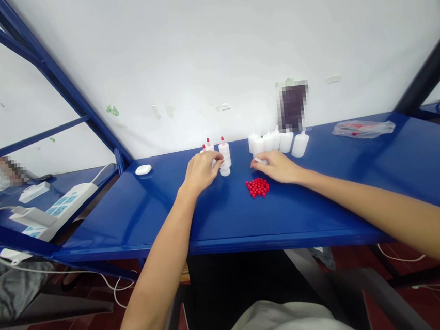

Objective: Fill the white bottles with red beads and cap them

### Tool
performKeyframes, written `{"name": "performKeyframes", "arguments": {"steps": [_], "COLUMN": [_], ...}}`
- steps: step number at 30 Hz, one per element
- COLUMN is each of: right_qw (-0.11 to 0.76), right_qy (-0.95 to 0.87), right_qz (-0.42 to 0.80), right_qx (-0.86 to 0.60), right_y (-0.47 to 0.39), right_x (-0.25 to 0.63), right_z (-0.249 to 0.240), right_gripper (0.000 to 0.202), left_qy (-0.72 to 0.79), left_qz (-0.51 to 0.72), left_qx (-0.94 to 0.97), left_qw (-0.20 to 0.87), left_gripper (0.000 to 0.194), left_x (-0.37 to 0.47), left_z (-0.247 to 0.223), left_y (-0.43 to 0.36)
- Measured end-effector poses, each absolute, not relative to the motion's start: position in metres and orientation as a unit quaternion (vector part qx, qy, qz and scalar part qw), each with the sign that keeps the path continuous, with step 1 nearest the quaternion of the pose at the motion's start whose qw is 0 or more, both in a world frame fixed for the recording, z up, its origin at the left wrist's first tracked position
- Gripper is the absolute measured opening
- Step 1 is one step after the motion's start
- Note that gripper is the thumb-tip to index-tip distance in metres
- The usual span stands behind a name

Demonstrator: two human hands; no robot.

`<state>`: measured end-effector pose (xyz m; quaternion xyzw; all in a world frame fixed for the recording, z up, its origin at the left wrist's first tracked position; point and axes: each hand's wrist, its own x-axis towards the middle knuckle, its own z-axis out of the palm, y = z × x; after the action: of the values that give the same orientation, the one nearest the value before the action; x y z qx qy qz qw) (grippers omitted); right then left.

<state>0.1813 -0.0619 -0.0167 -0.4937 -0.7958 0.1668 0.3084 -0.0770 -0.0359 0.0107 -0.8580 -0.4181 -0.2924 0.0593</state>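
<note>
My left hand (204,170) is closed, thumb and forefinger pinched together beside a small white bottle (225,155) with a red tip. The hand partly hides more red-tipped bottles (208,144) behind it; what its fingers grip, if anything, is hidden. A small white piece (260,161) is pinched in my right hand (279,166), most of it covered by the fingers. Just in front of that hand, a pile of small red caps (258,187) lies on the blue table (162,212). Behind it stand several white bottles (267,143) without red tips; one bottle (299,145) leans at their right.
A clear plastic bag (363,129) with something red inside lies at the right. The left side has a small white case (143,170) and, by the frame, a power strip (59,211) with cables. A white wall (194,58) closes off the back.
</note>
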Motion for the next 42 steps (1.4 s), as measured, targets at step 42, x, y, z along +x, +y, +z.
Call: {"name": "performKeyframes", "arguments": {"steps": [42], "right_qw": [0.392], "right_qy": [-0.803], "right_qz": [0.229], "right_qx": [-0.386], "right_y": [-0.094], "right_x": [0.165], "right_z": [0.001], "right_gripper": [0.036], "left_qy": [-0.209], "left_qz": [-0.435], "left_qx": [-0.867], "left_qw": [-0.123], "left_gripper": [0.014], "left_x": [-0.020], "left_z": [-0.010], "left_y": [-0.067]}}
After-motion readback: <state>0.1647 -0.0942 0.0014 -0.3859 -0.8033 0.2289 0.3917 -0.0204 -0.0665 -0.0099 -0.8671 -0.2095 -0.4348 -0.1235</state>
